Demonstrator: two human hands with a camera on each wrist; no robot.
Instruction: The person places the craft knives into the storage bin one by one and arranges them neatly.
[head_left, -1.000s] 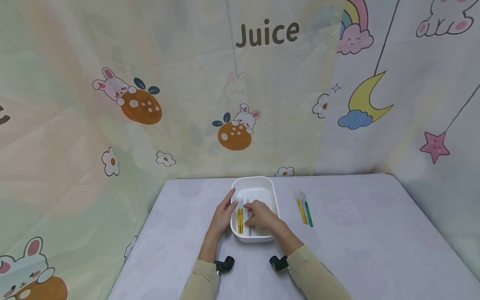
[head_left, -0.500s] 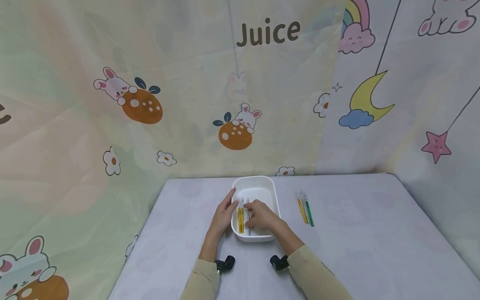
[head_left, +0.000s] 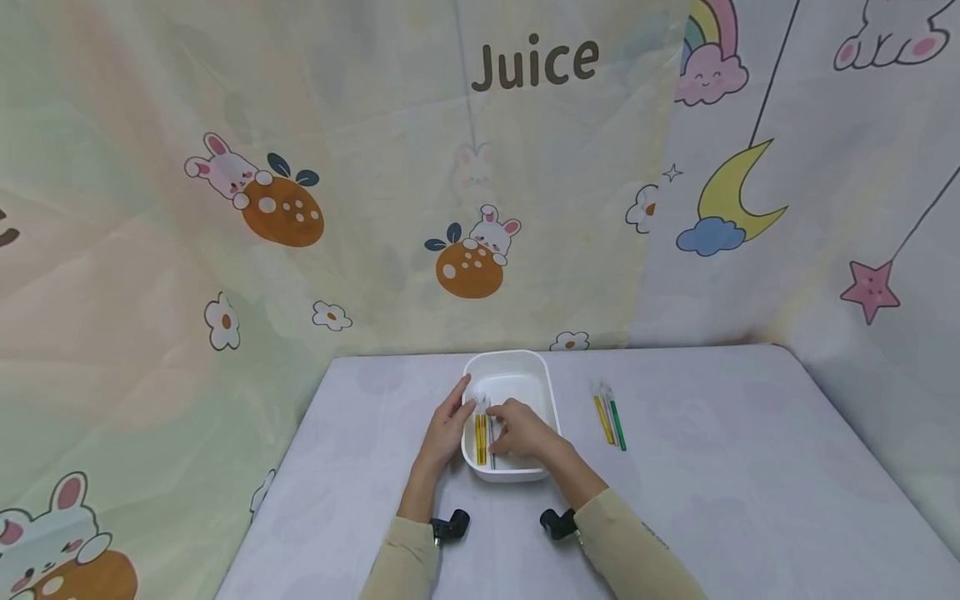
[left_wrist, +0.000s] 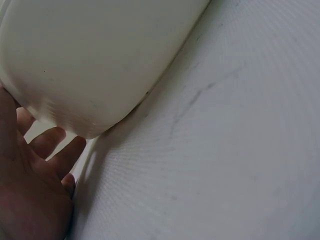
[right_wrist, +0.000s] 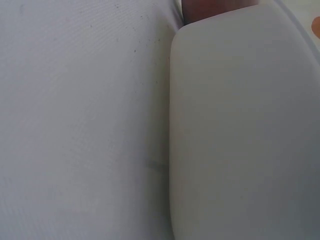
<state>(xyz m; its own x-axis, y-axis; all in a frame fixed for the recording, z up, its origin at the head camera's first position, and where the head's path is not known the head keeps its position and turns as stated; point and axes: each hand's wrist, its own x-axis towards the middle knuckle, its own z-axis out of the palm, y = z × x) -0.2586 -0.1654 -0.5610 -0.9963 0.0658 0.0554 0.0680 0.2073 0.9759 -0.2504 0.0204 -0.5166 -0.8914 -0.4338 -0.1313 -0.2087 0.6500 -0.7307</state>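
Observation:
In the head view a white plastic tray (head_left: 517, 477) stands before me. My left hand (head_left: 441, 435) holds its left side, fingers along the outer wall and thumb over the rim; the left wrist view shows fingertips (left_wrist: 75, 145) against the wall. Two yellow pens (head_left: 481, 440) with clear-looking caps lie side by side inside, near that wall. My right hand (head_left: 523, 429) reaches into the tray and pinches a thin silver pen (head_left: 492, 460) lengthwise, just right of the yellow ones. Its middle is partly hidden by the fingers. The right wrist view shows mainly the tray's outer wall (right_wrist: 240, 125).
Right of the tray, a small group of pens lies on the white-covered table (head_left: 720, 483): a yellow pen (head_left: 604, 421), a green pen (head_left: 618, 427) and a silver one between them. A printed cloth wall (head_left: 375, 283) rises behind the table's back edge.
The silver pen has slid a little left inside the tray, closer to the yellow pens, with my right hand still on it. My left hand stays at the tray's side.

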